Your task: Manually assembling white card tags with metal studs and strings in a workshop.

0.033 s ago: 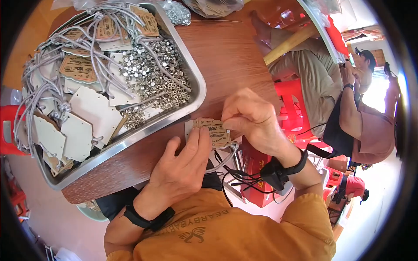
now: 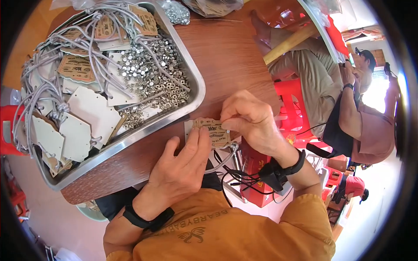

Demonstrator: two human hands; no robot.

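Observation:
A tan printed tag with a scalloped edge lies at the table's near edge. The index and middle fingers of my left hand rest flat on its left part, the thumb spread away. At the tag's right side, my right hand is closed in a pinch. Right at those fingertips shows a small silver rivet, partly covered. A grey cord with a knot hangs from the tag's lower right corner. What lies under my left fingers is hidden.
To the left, a metal tray holds corded tags, pale blank plates and many loose rivets. A bag of metal pieces sits behind it. Black cables hang by my right wrist. Another person sits to the right near a red stool.

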